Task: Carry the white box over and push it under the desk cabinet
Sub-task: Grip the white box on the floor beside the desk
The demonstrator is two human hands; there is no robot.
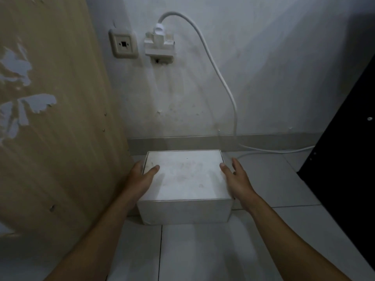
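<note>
The white box [184, 183] sits on the tiled floor, close to the wall's skirting. My left hand [141, 179] clasps its left side, thumb lying on the lid and fingers hidden behind the edge. My right hand [235, 179] is pressed against the right side, thumb on the lid's edge, fingers spread beside the box. A wooden cabinet panel [60, 118] with peeling veneer stands immediately left of the box.
A white cable [225, 84] runs from a wall socket adapter [159, 45] down to the floor behind the box and off to the right. A second wall plate [123, 45] is beside it. A black panel [343, 151] stands at the right.
</note>
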